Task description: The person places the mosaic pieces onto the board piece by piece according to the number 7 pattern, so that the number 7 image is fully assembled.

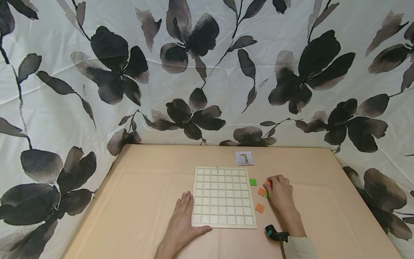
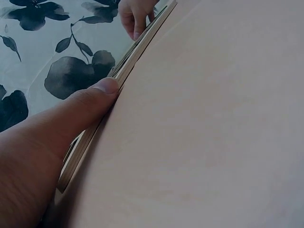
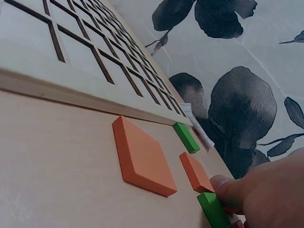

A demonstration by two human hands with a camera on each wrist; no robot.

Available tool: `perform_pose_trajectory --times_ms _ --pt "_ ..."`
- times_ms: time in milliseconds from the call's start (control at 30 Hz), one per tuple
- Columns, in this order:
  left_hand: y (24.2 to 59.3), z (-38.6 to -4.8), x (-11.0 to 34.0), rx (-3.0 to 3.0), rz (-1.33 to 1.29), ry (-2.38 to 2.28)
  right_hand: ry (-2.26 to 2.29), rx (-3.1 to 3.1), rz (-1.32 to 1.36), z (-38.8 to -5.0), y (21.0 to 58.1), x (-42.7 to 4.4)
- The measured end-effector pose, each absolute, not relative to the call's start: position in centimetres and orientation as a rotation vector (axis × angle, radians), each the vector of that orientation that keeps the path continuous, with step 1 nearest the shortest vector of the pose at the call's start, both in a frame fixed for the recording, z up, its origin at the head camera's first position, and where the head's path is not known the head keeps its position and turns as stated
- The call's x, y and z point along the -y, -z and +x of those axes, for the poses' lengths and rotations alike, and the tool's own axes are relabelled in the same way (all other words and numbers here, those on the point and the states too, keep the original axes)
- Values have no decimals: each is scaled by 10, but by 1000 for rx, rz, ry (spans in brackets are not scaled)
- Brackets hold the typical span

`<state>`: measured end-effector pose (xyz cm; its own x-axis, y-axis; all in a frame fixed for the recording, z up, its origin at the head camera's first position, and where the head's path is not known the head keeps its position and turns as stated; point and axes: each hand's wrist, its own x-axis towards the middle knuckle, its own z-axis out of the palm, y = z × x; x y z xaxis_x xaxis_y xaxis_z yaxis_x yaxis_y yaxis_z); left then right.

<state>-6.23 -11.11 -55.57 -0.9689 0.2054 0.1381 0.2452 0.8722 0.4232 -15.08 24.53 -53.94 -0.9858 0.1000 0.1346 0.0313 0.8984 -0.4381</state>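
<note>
Right of the pale wooden grid board (image 1: pixel 224 197), we see the right hand (image 1: pixel 280 193) with fingertips clamped on a flat orange square tile (image 1: pixel 267 182). A flat green square tile (image 1: pixel 266 195) lies close by; a low lift could knock it. Left of the board, the left hand (image 1: pixel 183 222) has fingers straight, thumb spread; uneven pressure could skew the board.

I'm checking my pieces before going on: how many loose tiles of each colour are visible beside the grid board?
Orange tiles: 3 (one partly covered by the right hand)
Green tiles: 2
Total visible: 5
</note>
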Motion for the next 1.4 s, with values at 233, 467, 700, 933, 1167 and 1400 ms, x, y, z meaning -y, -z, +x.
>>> perform_pose_trajectory --times_ms 233,467,700,933,1167,1400 --pt "554 -62 111 2962 -349 692 -685 2907 -117 -152 539 -245" --pt "554 -62 111 2959 -345 711 -703 2888 -97 -153 539 -248" --pt "553 -62 109 2955 -345 714 -704 2864 -57 -155 539 -248" --pt "554 -61 109 2945 -345 702 -720 2843 -51 -155 540 -246" --pt "555 -62 109 2955 -337 709 -744 2845 -63 -154 537 -244" --pt "554 -62 109 2954 -329 729 -781 2827 -61 -153 531 -240"
